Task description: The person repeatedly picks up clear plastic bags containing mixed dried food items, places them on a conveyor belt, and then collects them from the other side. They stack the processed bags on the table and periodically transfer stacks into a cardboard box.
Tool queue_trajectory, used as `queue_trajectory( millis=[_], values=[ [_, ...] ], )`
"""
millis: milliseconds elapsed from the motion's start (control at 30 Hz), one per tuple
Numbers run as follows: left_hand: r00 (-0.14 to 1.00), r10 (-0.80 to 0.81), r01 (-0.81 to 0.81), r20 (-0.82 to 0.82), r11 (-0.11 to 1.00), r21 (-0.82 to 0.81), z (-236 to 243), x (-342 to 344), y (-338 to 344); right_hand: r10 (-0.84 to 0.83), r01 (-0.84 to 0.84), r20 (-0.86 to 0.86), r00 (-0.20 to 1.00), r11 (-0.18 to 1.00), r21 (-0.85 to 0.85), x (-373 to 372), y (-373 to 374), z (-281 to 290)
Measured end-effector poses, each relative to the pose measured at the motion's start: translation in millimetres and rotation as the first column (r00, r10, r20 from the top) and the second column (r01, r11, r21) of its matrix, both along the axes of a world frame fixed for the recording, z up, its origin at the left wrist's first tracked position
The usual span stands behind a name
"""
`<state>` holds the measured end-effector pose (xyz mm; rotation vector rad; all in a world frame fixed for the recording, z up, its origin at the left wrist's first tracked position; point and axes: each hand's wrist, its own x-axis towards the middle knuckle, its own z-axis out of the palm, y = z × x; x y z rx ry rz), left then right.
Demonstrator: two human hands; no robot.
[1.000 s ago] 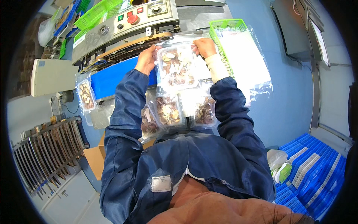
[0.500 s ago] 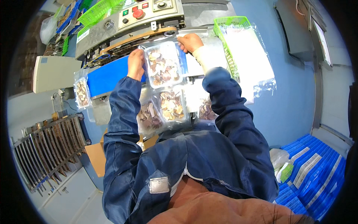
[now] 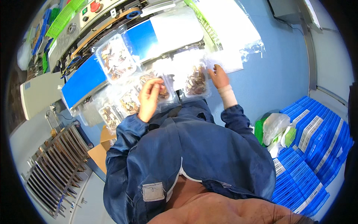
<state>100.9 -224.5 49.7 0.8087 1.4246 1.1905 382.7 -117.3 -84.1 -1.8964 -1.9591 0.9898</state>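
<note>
My left hand (image 3: 150,98) hovers over bagged clear trays at the machine's near side, fingers loosely bent and apart, nothing seen in them. Under and beside it lie a tray of brown and cream pieces like sliced mushrooms (image 3: 129,102) and another such tray (image 3: 164,93), partly hidden by the hand. My right hand (image 3: 220,77) is at the right edge of a third bagged tray (image 3: 196,81), thumb and forefinger apart; whether it touches the plastic is unclear. On the blue conveyor belt (image 3: 85,80) sits a bagged tray of the same pieces (image 3: 116,58).
The machine's control panel (image 3: 91,13) with a red button stands at the far left. A green basket (image 3: 207,28) and white plastic bags (image 3: 231,30) are at the far right. Blue crates (image 3: 317,130) are stacked on the right, a metal rack (image 3: 56,168) stands left, a cardboard box (image 3: 100,151) nearby.
The tray that both hands held over the belt now lies on the belt. Both hands have let go and drawn back nearer me, the right one farther right. The view has shifted.
</note>
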Motion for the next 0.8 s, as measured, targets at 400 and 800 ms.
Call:
queue_trajectory(
  millis=[400, 800],
  values=[
    [0.999, 0.011, -0.003, 0.051, 0.987, -0.161, -86, 50, 29, -0.237, 0.062, -0.647, 0.724, 0.958, -0.281, 26, 1, -25],
    [0.913, -0.017, 0.052, 0.408, 0.996, -0.077, -13, 12, 125, 0.019, -0.114, -0.778, 0.628, 0.991, -0.068, -24, 82, 113]
  ],
)
